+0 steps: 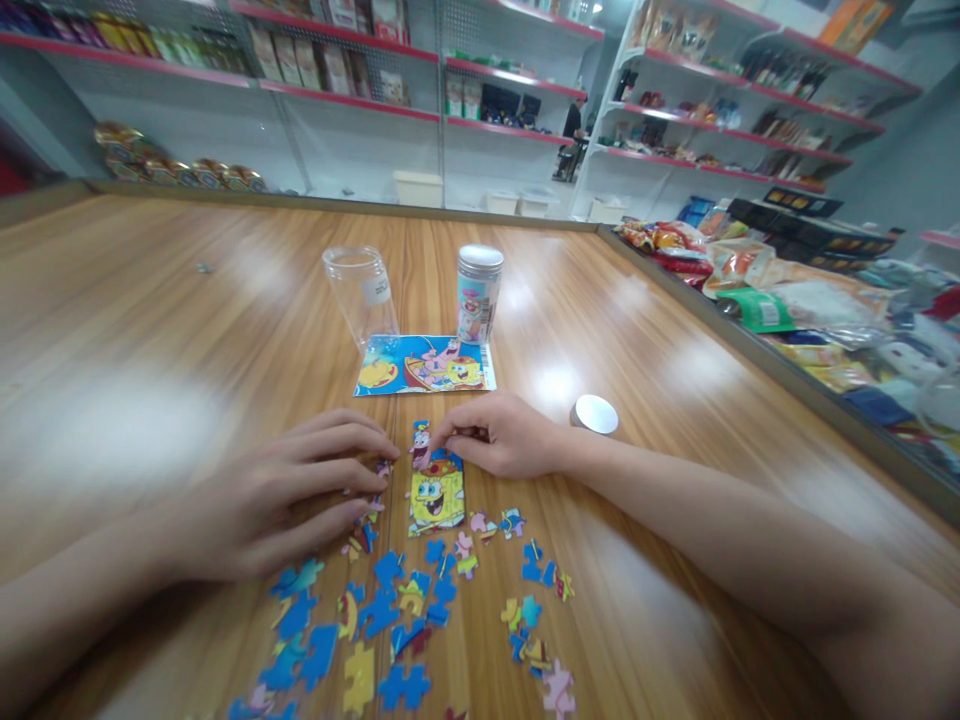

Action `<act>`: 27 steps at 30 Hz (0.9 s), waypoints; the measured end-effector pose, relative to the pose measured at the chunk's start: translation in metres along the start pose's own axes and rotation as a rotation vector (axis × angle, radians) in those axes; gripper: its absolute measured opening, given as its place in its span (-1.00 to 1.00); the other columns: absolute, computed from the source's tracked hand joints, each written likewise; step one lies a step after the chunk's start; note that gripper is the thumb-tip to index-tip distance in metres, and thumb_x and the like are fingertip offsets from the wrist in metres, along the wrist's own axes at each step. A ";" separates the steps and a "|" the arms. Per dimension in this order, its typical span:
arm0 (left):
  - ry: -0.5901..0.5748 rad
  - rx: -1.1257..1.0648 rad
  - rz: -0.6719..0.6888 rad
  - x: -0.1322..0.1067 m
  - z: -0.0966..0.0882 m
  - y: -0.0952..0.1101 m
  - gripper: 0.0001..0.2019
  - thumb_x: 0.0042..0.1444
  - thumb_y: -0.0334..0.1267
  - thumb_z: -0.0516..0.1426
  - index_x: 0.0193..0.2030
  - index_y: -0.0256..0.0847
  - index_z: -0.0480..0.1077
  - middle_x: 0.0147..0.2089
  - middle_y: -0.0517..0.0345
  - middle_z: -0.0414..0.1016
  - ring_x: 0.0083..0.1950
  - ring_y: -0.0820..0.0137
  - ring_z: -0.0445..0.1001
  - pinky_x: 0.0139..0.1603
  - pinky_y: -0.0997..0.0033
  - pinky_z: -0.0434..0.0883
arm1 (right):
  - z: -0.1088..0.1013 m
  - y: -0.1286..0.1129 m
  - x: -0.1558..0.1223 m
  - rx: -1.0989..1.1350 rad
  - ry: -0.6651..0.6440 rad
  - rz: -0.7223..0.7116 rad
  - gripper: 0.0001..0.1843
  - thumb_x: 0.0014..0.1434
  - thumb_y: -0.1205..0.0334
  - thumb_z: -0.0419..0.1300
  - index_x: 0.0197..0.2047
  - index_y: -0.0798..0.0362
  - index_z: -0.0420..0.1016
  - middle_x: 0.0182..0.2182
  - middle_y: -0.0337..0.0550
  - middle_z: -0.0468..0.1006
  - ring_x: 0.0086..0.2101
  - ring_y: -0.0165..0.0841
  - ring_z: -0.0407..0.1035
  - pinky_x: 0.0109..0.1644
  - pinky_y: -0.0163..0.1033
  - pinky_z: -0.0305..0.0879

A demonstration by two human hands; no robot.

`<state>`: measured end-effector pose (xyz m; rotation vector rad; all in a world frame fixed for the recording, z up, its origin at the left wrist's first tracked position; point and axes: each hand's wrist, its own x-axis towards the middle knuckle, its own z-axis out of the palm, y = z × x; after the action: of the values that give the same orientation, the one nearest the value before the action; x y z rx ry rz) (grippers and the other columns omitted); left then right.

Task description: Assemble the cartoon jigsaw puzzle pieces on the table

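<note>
A partly joined cartoon puzzle block (436, 494) lies on the wooden table (225, 320). My right hand (501, 438) rests just above it, fingertips pinched on a small piece at the block's top edge. My left hand (289, 490) lies flat to the left, fingers stretched out and touching loose pieces beside the block. Several loose puzzle pieces (390, 610) in blue, yellow and pink are scattered in front of me. The reference picture card (424, 365) lies further back.
An empty clear plastic tube (360, 293) and a labelled tube with a lid (479, 292) stand behind the card. A white cap (595, 414) lies right of my right hand. Snack packets (780, 300) fill a bin along the table's right edge. Shop shelves (337, 100) stand behind.
</note>
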<state>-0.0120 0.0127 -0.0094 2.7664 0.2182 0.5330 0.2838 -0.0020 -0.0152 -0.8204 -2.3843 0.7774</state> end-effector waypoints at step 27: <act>-0.006 -0.059 -0.064 0.001 0.002 -0.001 -0.76 0.18 -0.35 0.18 0.00 -0.16 0.47 0.15 -0.09 0.46 0.18 0.17 0.42 0.17 0.18 0.45 | 0.001 0.000 -0.002 -0.019 -0.002 0.000 -0.76 0.22 0.40 0.14 -0.14 0.13 0.63 -0.46 -0.22 0.54 -0.48 -0.48 0.27 -0.34 -0.36 0.20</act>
<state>-0.0104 0.0135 -0.0107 2.6936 0.2843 0.5063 0.2846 -0.0033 -0.0161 -0.8272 -2.3968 0.7572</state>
